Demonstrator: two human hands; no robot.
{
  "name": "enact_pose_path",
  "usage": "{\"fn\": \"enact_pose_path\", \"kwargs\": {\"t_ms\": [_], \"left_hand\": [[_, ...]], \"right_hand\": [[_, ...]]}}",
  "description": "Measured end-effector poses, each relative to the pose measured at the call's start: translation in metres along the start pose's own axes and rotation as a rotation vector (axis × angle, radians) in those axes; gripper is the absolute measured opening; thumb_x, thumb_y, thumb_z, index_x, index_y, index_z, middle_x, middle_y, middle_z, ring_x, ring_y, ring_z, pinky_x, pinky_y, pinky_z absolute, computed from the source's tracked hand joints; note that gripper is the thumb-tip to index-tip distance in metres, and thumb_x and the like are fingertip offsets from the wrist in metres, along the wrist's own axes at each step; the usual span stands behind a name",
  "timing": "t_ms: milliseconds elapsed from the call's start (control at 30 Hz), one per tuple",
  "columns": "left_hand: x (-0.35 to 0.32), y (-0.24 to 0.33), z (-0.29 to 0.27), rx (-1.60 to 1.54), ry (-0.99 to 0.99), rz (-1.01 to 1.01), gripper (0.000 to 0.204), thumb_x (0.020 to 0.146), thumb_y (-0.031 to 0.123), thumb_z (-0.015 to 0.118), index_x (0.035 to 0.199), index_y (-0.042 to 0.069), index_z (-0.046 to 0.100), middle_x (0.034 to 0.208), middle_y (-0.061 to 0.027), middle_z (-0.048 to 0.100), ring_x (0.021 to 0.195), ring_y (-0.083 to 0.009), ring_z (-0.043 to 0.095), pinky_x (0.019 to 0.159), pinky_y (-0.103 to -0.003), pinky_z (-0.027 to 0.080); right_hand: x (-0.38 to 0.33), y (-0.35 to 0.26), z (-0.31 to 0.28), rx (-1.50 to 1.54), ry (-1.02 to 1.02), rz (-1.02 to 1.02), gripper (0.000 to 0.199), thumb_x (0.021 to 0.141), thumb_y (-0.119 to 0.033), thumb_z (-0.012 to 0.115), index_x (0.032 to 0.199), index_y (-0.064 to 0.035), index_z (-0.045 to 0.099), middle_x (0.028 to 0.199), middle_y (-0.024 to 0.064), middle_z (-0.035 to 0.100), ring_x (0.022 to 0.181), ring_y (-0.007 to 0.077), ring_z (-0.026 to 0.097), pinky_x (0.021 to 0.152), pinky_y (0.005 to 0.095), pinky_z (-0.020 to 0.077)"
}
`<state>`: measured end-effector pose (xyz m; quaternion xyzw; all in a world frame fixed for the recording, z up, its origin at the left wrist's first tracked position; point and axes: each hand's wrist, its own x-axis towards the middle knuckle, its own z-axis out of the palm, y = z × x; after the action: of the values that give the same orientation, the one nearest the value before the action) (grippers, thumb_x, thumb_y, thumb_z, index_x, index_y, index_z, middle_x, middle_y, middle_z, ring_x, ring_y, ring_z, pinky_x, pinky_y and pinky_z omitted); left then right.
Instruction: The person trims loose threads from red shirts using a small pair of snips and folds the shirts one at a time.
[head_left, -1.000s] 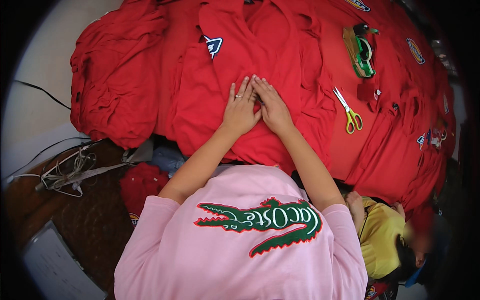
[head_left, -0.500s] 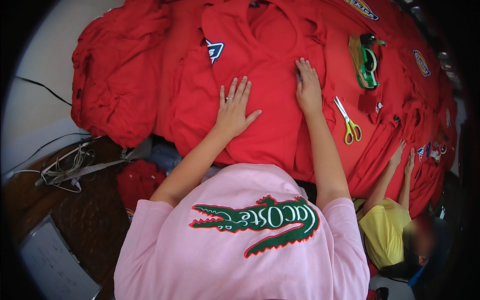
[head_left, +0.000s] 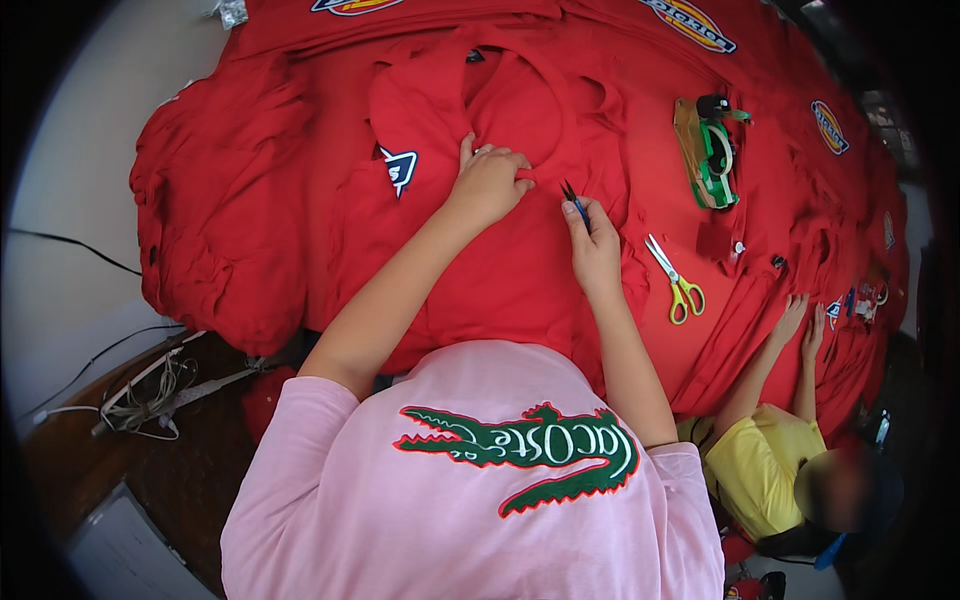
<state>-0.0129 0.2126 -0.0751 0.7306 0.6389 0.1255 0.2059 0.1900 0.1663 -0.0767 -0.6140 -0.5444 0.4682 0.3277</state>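
Note:
A red V-neck garment (head_left: pixel 490 275) lies spread before me, a dark blue and white patch (head_left: pixel 398 170) on its left side. My left hand (head_left: pixel 488 185) is closed at the lower edge of its neckline, pinching the red cloth between thumb and fingers. Just right of it, my right hand (head_left: pixel 597 250) holds small thread snips (head_left: pixel 576 203) with a blue handle. Their dark pointed blades aim up and away from me, close to the neckline but apart from my left hand.
Yellow-handled scissors (head_left: pixel 677 285) lie to the right, with a green tape dispenser (head_left: pixel 717 165) beyond them. A bulky red cloth pile (head_left: pixel 220 200) is at the left. Tangled cables (head_left: pixel 150 395) sit lower left. At the right, a co-worker in yellow (head_left: pixel 765 465) has both hands on red cloth.
Both hands lay flat on the garment before. My left hand has moved up to the neckline and closed on the cloth. My right hand has lifted, the snips' blades now showing.

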Motion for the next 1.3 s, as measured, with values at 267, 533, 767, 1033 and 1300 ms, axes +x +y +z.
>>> {"fn": "enact_pose_path", "kwargs": {"t_ms": [267, 533, 767, 1033, 1300], "left_hand": [[-0.047, 0.009, -0.007, -0.557, 0.178, -0.1, 0.03, 0.091, 0.027, 0.076, 0.108, 0.003, 0.074, 0.103, -0.0117, 0.073, 0.106, -0.0249, 0.066, 0.12, -0.047, 0.026], [-0.055, 0.009, -0.008, -0.743, 0.258, -0.121, 0.026, 0.089, 0.023, 0.077, 0.107, 0.004, 0.075, 0.107, -0.0129, 0.075, 0.104, -0.0267, 0.067, 0.114, -0.044, 0.035], [-0.056, 0.011, -0.007, -0.792, 0.252, -0.161, 0.026, 0.088, 0.022, 0.078, 0.106, 0.004, 0.075, 0.106, -0.0127, 0.075, 0.104, -0.0262, 0.067, 0.113, -0.043, 0.036], [-0.054, 0.009, -0.002, -0.671, 0.286, -0.087, 0.029, 0.087, 0.016, 0.08, 0.11, -0.001, 0.074, 0.101, -0.0139, 0.073, 0.1, -0.0257, 0.067, 0.09, -0.037, 0.052], [-0.044, -0.03, -0.037, -0.75, 0.093, -0.168, 0.031, 0.091, 0.012, 0.076, 0.12, 0.0, 0.072, 0.113, -0.0113, 0.069, 0.104, -0.0186, 0.069, 0.091, -0.032, 0.055]], "right_hand": [[-0.027, -0.023, 0.015, 0.082, 0.026, -0.097, 0.019, 0.099, -0.017, 0.072, 0.108, -0.0005, 0.07, 0.074, -0.0024, 0.056, 0.067, 0.005, 0.046, 0.06, 0.0231, 0.0388], [-0.02, -0.033, 0.028, 0.054, 0.02, -0.145, 0.018, 0.098, -0.017, 0.073, 0.105, -0.001, 0.073, 0.069, -0.0004, 0.053, 0.063, 0.0059, 0.044, 0.056, 0.0247, 0.0381], [-0.012, -0.013, 0.022, 0.131, 0.083, -0.078, 0.018, 0.099, -0.018, 0.072, 0.103, 0.0004, 0.073, 0.066, -0.0031, 0.05, 0.063, 0.0046, 0.042, 0.055, 0.0239, 0.0363], [-0.014, -0.044, 0.028, 0.074, -0.022, -0.274, 0.027, 0.106, -0.019, 0.06, 0.124, 0.0011, 0.063, 0.105, 0.0092, 0.063, 0.072, 0.0119, 0.058, 0.065, 0.0264, 0.0505], [0.033, -0.022, 0.035, -0.602, -0.273, -0.442, 0.032, 0.106, -0.021, 0.055, 0.133, -0.0031, 0.057, 0.14, 0.0172, 0.057, 0.103, 0.0355, 0.07, 0.084, 0.0454, 0.0566]]}}
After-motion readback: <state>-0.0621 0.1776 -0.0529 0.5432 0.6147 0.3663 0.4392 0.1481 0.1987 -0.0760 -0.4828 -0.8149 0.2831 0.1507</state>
